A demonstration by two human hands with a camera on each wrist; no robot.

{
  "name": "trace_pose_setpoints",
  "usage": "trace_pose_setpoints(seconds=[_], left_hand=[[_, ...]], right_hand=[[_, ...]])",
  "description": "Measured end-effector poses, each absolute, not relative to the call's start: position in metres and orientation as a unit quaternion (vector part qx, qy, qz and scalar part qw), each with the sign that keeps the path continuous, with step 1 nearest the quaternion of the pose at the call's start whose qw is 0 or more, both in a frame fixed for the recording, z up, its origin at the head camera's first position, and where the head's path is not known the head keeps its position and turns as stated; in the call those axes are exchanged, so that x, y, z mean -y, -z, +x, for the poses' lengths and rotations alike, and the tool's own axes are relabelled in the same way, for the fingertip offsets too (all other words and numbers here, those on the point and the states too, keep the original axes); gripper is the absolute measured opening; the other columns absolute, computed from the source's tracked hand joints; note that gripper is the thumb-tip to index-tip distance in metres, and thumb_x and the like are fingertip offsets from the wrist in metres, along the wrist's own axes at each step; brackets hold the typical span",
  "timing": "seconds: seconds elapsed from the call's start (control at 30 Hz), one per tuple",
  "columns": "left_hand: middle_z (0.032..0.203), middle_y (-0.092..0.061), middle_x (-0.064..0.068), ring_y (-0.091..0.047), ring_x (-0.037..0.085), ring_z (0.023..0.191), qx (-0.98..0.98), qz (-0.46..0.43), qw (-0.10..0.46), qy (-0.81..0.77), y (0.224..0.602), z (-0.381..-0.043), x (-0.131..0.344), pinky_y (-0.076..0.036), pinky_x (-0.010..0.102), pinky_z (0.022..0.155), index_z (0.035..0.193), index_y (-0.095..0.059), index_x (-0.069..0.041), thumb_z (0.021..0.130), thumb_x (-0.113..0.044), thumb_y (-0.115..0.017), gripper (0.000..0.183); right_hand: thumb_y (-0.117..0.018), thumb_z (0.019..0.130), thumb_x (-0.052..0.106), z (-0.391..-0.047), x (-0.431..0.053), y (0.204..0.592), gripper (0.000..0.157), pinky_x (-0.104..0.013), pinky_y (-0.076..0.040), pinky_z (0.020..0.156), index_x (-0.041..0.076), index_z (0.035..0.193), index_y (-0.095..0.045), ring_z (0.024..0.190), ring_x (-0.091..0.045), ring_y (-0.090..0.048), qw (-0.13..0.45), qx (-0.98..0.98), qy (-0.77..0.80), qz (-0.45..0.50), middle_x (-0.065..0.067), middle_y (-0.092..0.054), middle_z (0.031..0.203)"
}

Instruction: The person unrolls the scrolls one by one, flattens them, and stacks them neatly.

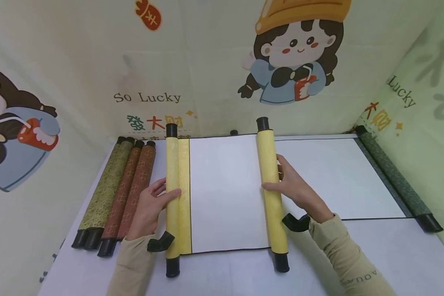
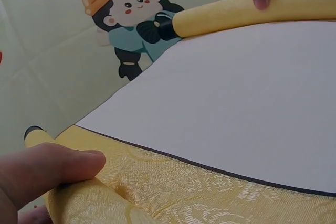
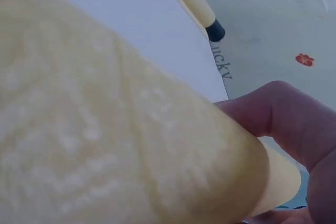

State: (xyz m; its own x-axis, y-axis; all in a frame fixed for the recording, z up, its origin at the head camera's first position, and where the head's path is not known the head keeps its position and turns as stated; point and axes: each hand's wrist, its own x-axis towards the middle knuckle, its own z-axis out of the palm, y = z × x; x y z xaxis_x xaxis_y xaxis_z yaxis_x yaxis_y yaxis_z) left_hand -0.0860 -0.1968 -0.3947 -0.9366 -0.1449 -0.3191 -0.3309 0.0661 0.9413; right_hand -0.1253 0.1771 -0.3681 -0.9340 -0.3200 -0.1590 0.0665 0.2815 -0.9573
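Observation:
A yellow hanging scroll [image 1: 227,193] lies partly unrolled, its white paper stretched between two black-capped rolls. My left hand [image 1: 151,205] grips the left roll [image 1: 172,164], thumb across its front and fingers behind. My right hand [image 1: 296,185] grips the right roll [image 1: 270,164] the same way, the thumb on the paper side. In the left wrist view the left thumb [image 2: 79,166] presses on the patterned yellow cloth [image 2: 173,192]. The right wrist view has the yellow roll [image 3: 131,129] close up, with the right thumb [image 3: 262,103] over its edge.
An unrolled scroll with a dark green roller [image 1: 396,176] lies at the right, partly beneath the yellow one. Rolled red-brown scrolls [image 1: 138,185] and olive-green scrolls [image 1: 107,189] lie side by side at the table's left. A printed cloth backdrop [image 1: 214,61] rises behind the table [image 1: 237,275].

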Motion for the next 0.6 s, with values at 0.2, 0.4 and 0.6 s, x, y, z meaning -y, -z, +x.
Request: trace_pose_setpoints(seconds=[0.2, 0.4, 0.6], left_hand=[[0.139, -0.053, 0.017, -0.068, 0.005, 0.09, -0.728, -0.16, 0.069, -0.663, 0.3948, -0.0858, 0.197, -0.056, 0.023, 0.08, 0.148, -0.044, -0.007, 0.087, -0.016, -0.077, 0.07], [0.14, -0.052, 0.017, -0.068, 0.006, 0.091, -0.727, -0.15, 0.08, -0.666, 0.3955, -0.0871, 0.1979, -0.057, 0.025, 0.081, 0.147, -0.045, -0.006, 0.088, -0.015, -0.076, 0.067], [0.143, -0.048, 0.018, -0.068, 0.007, 0.092, -0.722, -0.141, 0.093, -0.671, 0.3942, -0.0873, 0.1988, -0.057, 0.027, 0.081, 0.149, -0.042, -0.005, 0.09, -0.013, -0.073, 0.067]], right_hand=[[-0.075, 0.084, 0.007, -0.1276, -0.181, 0.3637, 0.087, -0.039, -0.054, 0.084, 0.01, 0.152, -0.021, 0.111, -0.036, -0.056, 0.165, -0.788, 0.586, -0.085, -0.024, -0.047, 0.134], [-0.076, 0.084, 0.011, -0.129, -0.1841, 0.3636, 0.086, -0.038, -0.053, 0.087, 0.008, 0.152, -0.023, 0.114, -0.035, -0.056, 0.168, -0.795, 0.577, -0.08, -0.024, -0.049, 0.135], [-0.074, 0.086, 0.009, -0.1302, -0.188, 0.3648, 0.082, -0.037, -0.052, 0.088, 0.003, 0.15, -0.023, 0.113, -0.034, -0.056, 0.175, -0.793, 0.579, -0.079, -0.025, -0.049, 0.134]])
